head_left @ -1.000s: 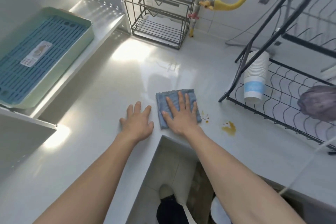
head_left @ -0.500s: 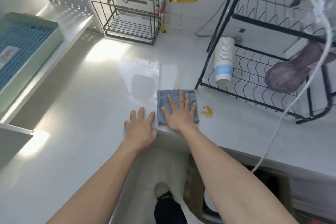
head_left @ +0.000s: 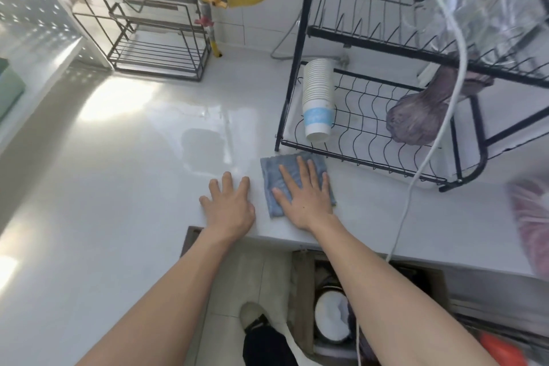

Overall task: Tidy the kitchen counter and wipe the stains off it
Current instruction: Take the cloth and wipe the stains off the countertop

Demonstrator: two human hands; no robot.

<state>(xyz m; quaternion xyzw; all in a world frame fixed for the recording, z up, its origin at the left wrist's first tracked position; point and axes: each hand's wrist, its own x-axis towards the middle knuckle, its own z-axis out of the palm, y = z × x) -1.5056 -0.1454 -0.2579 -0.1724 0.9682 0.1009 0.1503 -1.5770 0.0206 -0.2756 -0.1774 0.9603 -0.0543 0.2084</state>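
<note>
Just in front of the black dish rack [head_left: 383, 140], the right hand [head_left: 306, 196] presses flat, fingers spread, on the blue cloth [head_left: 274, 171]. Beside it the left hand [head_left: 230, 205] lies flat on the white worktop [head_left: 118, 187]. Pushing farther could bump the rack; the front edge is near, with more room left of the rack.

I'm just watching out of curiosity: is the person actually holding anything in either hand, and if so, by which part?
Nothing is gripped. The right hand presses flat, fingers straight, on the middle of the blue cloth; the left hand rests open on the counter.
</note>
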